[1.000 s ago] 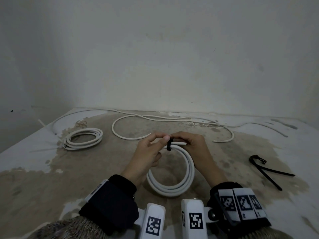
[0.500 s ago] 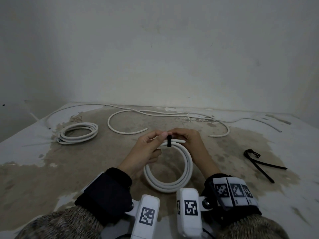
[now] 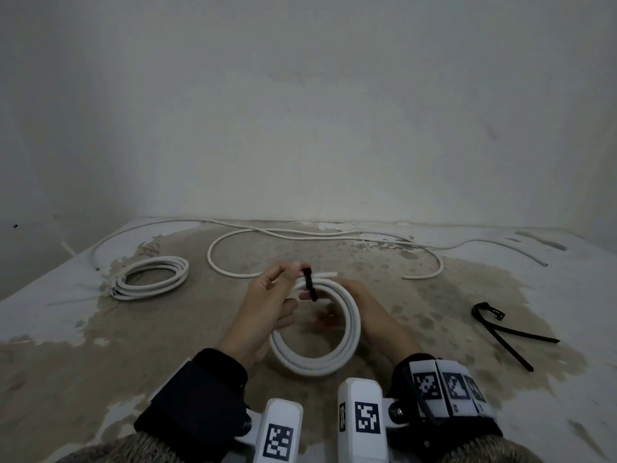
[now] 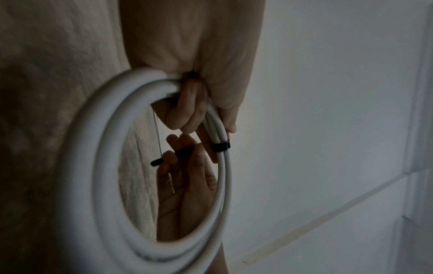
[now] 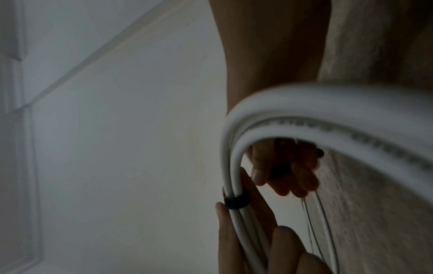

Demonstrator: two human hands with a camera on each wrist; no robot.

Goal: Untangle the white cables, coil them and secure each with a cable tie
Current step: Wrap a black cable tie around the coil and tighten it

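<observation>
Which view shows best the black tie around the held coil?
The left wrist view: the tie wraps the coil with its tail crossing the right hand. The head view shows it small; the right wrist view only its dark band.

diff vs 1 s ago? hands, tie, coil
The right hand has left the coil's top and dropped lower, now pulling the black cable tie tail toward the person. The left hand still pinches the coil by the tie. The tied coil and spare ties are unmoved.
</observation>
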